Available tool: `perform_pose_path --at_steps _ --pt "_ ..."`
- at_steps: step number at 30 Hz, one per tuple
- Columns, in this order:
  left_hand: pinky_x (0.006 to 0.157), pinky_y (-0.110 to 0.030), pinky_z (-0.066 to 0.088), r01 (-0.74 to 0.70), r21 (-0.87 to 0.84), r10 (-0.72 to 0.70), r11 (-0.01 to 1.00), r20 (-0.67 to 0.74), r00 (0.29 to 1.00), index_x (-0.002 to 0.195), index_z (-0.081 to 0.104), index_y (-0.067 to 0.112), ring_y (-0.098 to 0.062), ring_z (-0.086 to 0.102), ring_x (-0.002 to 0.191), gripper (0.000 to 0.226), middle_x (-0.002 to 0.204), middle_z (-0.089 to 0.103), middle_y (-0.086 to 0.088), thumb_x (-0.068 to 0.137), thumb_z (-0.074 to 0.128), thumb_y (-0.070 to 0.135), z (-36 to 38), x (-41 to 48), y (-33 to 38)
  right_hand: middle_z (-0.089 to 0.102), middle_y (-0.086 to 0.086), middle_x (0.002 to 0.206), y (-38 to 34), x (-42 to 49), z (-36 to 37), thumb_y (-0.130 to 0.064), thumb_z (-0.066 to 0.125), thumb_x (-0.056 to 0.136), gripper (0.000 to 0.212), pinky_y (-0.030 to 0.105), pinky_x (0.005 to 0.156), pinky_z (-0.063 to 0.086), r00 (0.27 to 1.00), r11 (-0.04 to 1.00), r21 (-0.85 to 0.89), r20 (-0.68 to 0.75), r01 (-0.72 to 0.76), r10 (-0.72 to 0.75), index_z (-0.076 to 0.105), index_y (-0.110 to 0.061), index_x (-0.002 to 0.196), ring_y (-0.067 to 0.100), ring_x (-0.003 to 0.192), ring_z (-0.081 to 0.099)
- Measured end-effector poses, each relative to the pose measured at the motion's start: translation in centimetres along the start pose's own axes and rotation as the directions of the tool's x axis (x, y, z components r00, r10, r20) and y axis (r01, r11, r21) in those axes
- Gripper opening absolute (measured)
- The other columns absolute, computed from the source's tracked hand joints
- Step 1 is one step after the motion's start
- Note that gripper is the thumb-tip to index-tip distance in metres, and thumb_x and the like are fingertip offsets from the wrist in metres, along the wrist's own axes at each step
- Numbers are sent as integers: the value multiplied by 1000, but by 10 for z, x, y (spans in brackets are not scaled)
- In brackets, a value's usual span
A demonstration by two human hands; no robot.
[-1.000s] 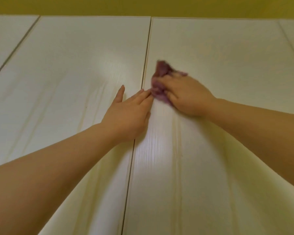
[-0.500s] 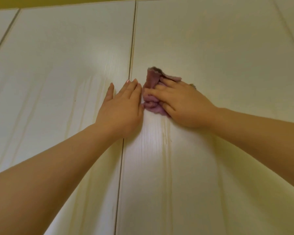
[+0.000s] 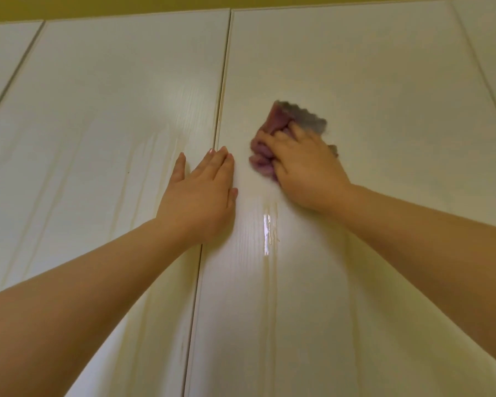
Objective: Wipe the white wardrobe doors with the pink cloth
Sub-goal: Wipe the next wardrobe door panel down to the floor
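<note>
On the right door (image 3: 384, 75), the right fingers (image 3: 282, 138) are curled round the pink cloth (image 3: 265, 151). They hold it in a bunch and press it on the white wood. The cloth pokes out above the fingers and to their left, and it looks blurry. A grey blurry patch (image 3: 309, 118) sits just above the knuckles. It is not clear if it is more cloth or a shadow. The right hand (image 3: 307, 173) lies over the cloth with its back to the camera. Its bare arm goes off to the lower right.

Just beside it, a little lower and to the left, the left fingers (image 3: 216, 164) are straight and close together. They hold nothing. The left hand (image 3: 201, 196) lies flat, palm down, on the doors. It lies across the thin gap (image 3: 224, 81) between the two doors. Its thumb is on the left door (image 3: 98, 138) and its little finger is on the right door. The two hands are near each other but do not touch.

Below the cloth, a thin wet line (image 3: 267, 233) shines on the right door and runs down it. Pale yellow streaks run down both doors. Another white door shows at the far left (image 3: 0, 67), and one more at the far right (image 3: 493, 38). A yellow wall (image 3: 98, 7) shows above the tops of the doors.
</note>
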State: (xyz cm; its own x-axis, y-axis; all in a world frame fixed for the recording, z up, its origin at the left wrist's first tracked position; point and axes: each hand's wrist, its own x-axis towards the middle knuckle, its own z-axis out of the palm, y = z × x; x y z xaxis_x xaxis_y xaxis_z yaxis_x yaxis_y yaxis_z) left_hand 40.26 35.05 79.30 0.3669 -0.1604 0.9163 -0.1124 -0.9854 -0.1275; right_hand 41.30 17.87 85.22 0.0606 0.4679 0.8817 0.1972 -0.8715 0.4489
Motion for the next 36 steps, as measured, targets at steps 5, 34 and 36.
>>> perform_pose_path --at_steps 5,34,36 --pt "116 -38 -9 -11 -21 12 1000 81 997 151 -10 15 -12 -12 145 57 159 -14 1 103 17 32 -6 -4 1 54 0 129 23 -16 -16 -37 33 89 41 31 98 34 965 957 214 133 196 -228 58 -29 120 21 119 49" --pt "115 -43 -11 79 -97 -92 992 -133 987 152 10 17 -10 4 146 53 160 7 5 101 13 30 5 14 63 37 -3 147 78 -84 -31 -22 33 88 50 32 104 26 999 997 65 16 -34 33 43 -29 136 18 135 31" --pt "114 -43 -12 77 -88 -88 993 -122 989 152 10 18 -9 4 146 53 159 6 5 101 12 31 4 14 63 41 5 142 103 -77 -38 -18 38 91 45 37 98 34 944 951 60 -117 -302 307 46 -27 134 25 128 39"
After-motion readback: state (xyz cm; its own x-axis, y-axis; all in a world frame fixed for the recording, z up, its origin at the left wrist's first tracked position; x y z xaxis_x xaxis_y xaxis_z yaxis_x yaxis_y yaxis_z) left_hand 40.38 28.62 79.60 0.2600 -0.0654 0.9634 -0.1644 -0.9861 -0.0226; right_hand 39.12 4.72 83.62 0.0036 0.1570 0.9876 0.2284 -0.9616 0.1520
